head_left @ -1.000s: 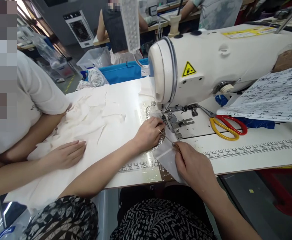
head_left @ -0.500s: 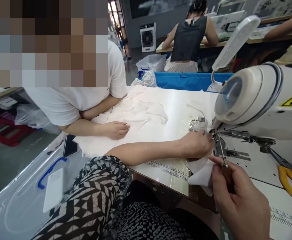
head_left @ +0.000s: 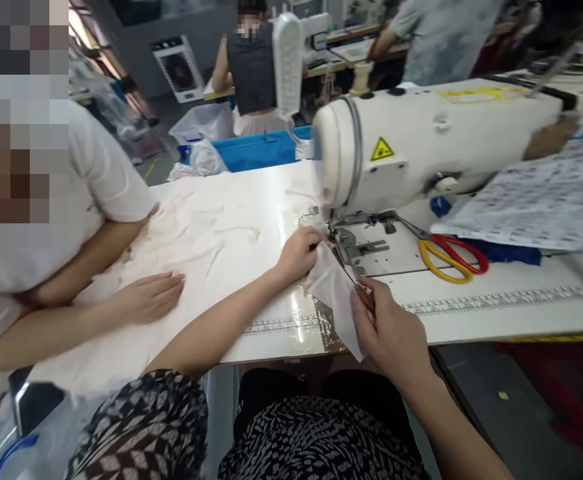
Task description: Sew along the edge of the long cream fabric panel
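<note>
My left hand pinches the upper edge of a small white fabric piece just left of the needle area of the white sewing machine. My right hand is closed on a thin pointed tool with a wooden handle, and its fingers also press the fabric's lower right side. The tool's metal tip points up toward the presser foot. The fabric hangs over the table's front edge.
A person in a white shirt leans on the table at the left, one hand flat on spread cream fabric. Yellow-and-red scissors and printed sheets lie to the right. A blue bin stands behind. Other workers sit further back.
The view swung left and back to the right. My left hand has lifted the small fabric's edge at the presser foot, and my right hand stays on the tool against it.
</note>
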